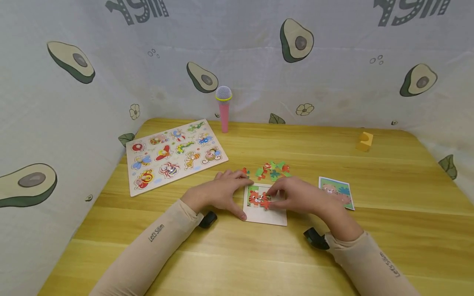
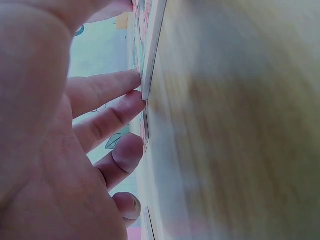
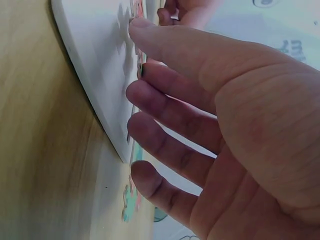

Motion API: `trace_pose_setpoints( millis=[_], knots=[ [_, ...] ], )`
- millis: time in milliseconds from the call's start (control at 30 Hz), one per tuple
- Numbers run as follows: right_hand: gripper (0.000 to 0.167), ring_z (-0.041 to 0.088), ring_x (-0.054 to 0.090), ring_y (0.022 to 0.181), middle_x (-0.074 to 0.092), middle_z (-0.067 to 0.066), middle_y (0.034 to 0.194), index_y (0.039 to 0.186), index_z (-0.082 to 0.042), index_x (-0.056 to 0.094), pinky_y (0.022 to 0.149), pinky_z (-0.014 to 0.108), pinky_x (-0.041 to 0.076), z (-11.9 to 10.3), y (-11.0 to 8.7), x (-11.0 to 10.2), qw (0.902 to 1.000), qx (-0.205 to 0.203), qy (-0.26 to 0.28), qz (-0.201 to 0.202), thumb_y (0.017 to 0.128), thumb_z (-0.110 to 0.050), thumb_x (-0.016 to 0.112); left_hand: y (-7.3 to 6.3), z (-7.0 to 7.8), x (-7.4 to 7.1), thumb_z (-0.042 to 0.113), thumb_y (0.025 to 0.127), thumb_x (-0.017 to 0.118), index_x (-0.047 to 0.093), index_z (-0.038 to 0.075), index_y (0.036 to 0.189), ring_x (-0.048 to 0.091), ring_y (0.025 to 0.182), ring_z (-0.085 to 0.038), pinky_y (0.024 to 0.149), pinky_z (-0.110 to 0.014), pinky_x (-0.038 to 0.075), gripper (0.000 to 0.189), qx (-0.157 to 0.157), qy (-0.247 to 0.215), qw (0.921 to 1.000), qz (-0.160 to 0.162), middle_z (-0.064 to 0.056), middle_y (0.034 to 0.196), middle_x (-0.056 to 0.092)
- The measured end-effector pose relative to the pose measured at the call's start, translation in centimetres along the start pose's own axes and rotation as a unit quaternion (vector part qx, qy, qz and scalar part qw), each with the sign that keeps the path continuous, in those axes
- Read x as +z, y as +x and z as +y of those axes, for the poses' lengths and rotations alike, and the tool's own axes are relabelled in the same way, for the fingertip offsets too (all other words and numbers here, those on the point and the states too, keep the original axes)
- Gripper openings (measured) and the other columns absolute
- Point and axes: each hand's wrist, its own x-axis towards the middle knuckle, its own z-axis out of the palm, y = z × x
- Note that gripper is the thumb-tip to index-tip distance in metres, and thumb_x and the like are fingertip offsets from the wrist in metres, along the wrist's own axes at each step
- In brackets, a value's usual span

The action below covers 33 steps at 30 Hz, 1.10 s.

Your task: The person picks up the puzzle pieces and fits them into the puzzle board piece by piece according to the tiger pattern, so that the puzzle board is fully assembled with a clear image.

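A small white puzzle board (image 1: 264,216) lies on the table with several tiger-picture pieces fitted in its upper left part. My left hand (image 1: 222,191) steadies the board, its thumb at the lower left edge and index finger at the upper left corner. In the left wrist view its fingers (image 2: 107,90) are mostly straight and touch the board's edge. My right hand (image 1: 298,196) pinches an orange puzzle piece (image 1: 265,202) between thumb and index finger over the board, beside the fitted pieces. In the right wrist view, the thumb (image 3: 170,42) partly hides the piece.
Loose puzzle pieces (image 1: 274,170) lie behind the board. A tiger picture card (image 1: 344,190) is to the right. A large insect puzzle board (image 1: 170,158) sits at the left, a pink toy microphone (image 1: 224,117) stands at the back, and a yellow block (image 1: 365,141) rests far right.
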Motion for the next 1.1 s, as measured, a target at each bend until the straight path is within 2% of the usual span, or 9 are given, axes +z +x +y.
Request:
trace_pose_setpoints(
  millis=[467,933,1100],
  knots=[
    [0.022,0.012,0.054,0.082,0.067,-0.005,0.1,0.105,-0.011,0.077,0.073,0.031,0.049,0.04,0.28,0.34,0.9999,0.009,-0.012,0.001,0.088,-0.024,0.08,0.05,-0.12,-0.02,0.06,0.071,0.085,0.045,0.022,0.153,0.033,0.133,-0.024,0.112,-0.05,0.022,0.098,-0.003,-0.007,1.0,-0.001,0.002,0.151,0.038],
    [0.021,0.013,0.054,0.081,0.063,-0.009,0.091,0.103,-0.015,0.076,0.072,0.03,0.049,-0.33,0.29,0.62,0.9995,0.014,-0.026,0.007,0.087,-0.026,0.081,0.09,-0.15,-0.03,0.06,0.071,0.086,0.045,0.022,0.152,0.034,0.134,-0.025,0.11,-0.05,0.024,0.098,0.0,-0.009,1.0,0.002,0.001,0.151,0.039],
    [0.022,0.013,0.053,0.079,0.062,-0.01,0.09,0.105,-0.016,0.075,0.071,0.03,0.047,-0.74,0.3,0.73,0.9995,0.006,-0.03,0.008,0.087,-0.029,0.081,0.06,-0.1,-0.02,0.06,0.07,0.086,0.046,0.022,0.152,0.034,0.133,-0.024,0.11,-0.05,0.025,0.099,0.001,-0.007,1.0,0.002,0.002,0.15,0.039]
  ],
)
